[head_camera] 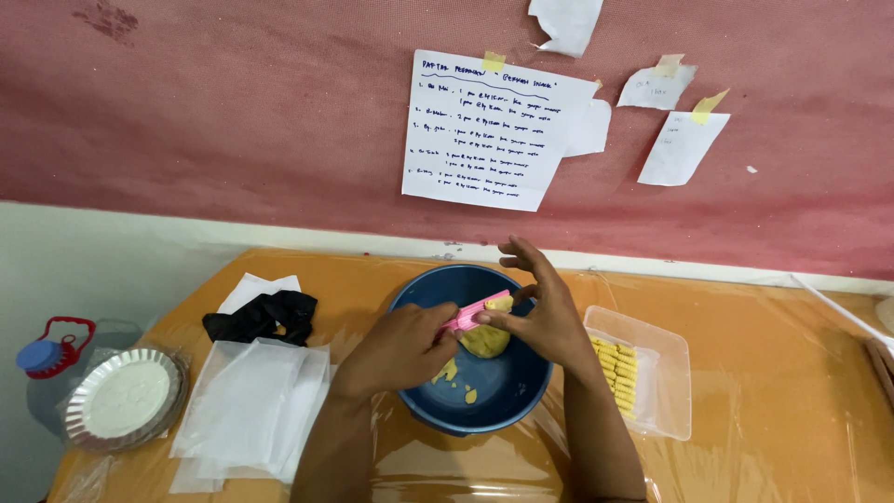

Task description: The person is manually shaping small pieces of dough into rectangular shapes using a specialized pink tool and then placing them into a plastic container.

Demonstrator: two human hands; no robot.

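A blue bowl (521,387) sits in the middle of the plastic-covered table. Over it, my left hand (400,346) grips a pink comb-like tool (473,314). My right hand (545,312) presses a lump of yellow dough (484,340) against the tool's far end, its outer fingers spread. Small yellow dough scraps (453,374) lie on the bowl's bottom.
A clear lidded tray (666,373) with several ridged yellow dough pieces (616,373) is right of the bowl. White paper sheets (247,410), a black cloth (265,317) and a foil dish of white powder (126,399) lie to the left. Paper notes (489,130) hang on the red wall.
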